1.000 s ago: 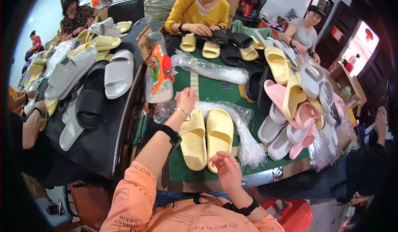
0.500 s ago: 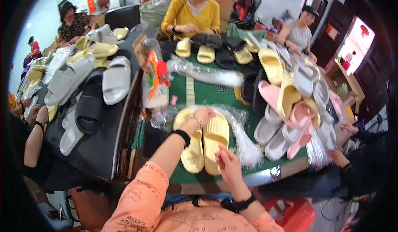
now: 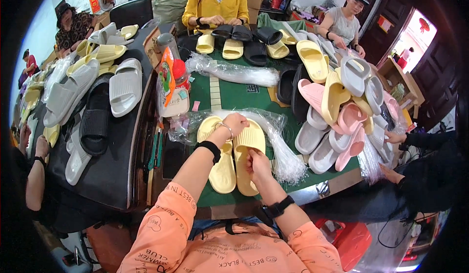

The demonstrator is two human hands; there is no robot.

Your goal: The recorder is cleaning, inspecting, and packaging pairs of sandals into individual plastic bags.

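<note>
Two pale yellow slippers lie side by side in front of me, a left slipper point(image 3: 222, 170) and a right slipper point(image 3: 250, 135). My left hand point(image 3: 237, 123) rests over the inner side of the straps, its fingers bent closed; what is in them is hidden. Closed fingertips of my right hand point(image 3: 257, 165) touch the opening beneath the right slipper's strap, and any small thing pinched there cannot be made out. Just right of the slippers is a bundle of clear plastic strands point(image 3: 286, 160), its thin ends fanned out toward me.
Another clear plastic bundle point(image 3: 234, 73) lies farther back on the green tabletop point(image 3: 229, 94). Grey, pink and yellow slippers are heaped at right point(image 3: 337, 112). A black table point(image 3: 115, 163) at left bears more slippers. A red-lidded jar point(image 3: 180, 73) stands between. Several people sit around.
My right hand has moved forward from the slipper's heel area to its strap opening. My left hand stays at the straps. The whole view has shifted slightly.
</note>
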